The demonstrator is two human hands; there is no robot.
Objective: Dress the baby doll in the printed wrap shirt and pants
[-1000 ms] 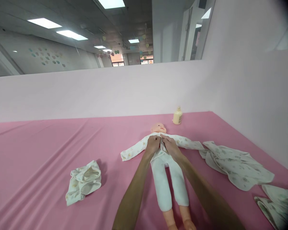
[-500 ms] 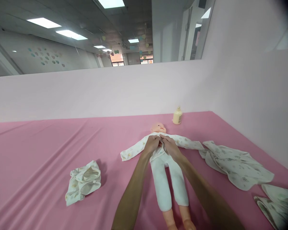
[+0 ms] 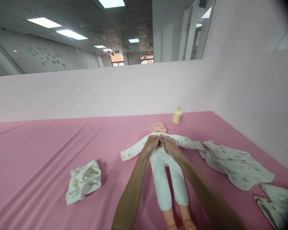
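Both hands at the doll's (image 3: 166, 166) chest: left hand (image 3: 151, 145) and right hand (image 3: 170, 147) pinch the printed top (image 3: 134, 149) together, trousers on, front not yet fastened

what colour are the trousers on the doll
The trousers are plain pale mint, almost white, with no print. The head view shows them clearly, between the person's forearms.

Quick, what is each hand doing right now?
Left hand: closed, pinching the front of the doll's printed top at the chest.
Right hand: closed, pinching the same top beside the left hand.
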